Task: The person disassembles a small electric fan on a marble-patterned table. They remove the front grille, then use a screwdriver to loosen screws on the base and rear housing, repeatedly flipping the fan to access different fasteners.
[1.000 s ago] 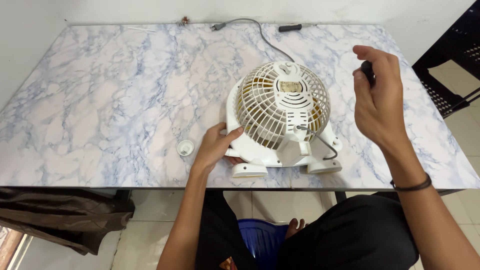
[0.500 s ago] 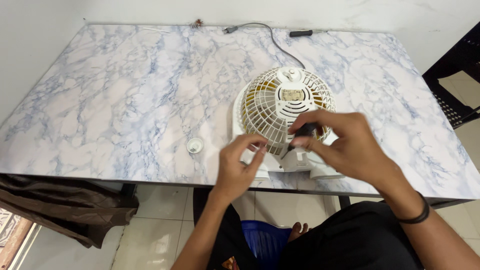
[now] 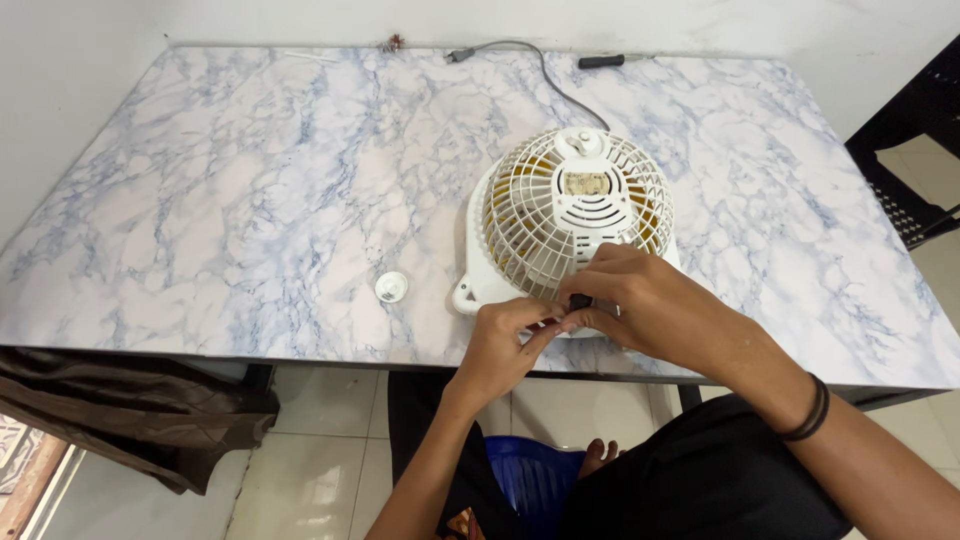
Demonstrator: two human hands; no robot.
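One small white plastic table fan (image 3: pixel 565 215) lies grille-up on the near right part of the marble-patterned blue-and-white tabletop (image 3: pixel 250 190). Its domed guard is a lattice of thin white ribs, with yellow blades visible beneath. One rectangular tan label (image 3: pixel 584 184) sits on the central hub of the guard; its print is too small to make out. One round white knob (image 3: pixel 581 145) sits at the far edge of the guard.

One grey power cord (image 3: pixel 540 70) runs from the fan's far side to the far edge of the table. One dark slender tool with a black handle (image 3: pixel 603 61) lies at the far edge, just right of the cord end. One small round white plastic cap (image 3: pixel 391 287) lies alone on the table, left of the fan and apart from it.

The right hand (image 3: pixel 640 305) rests over the fan's near base, fingers closed around a short black-handled tool (image 3: pixel 579 300) pointed down at the base. The left hand (image 3: pixel 505 340) meets it at the near edge, fingertips pinched together beside the tool's tip; what they pinch cannot be told. One dark band (image 3: pixel 806 410) circles the right wrist.
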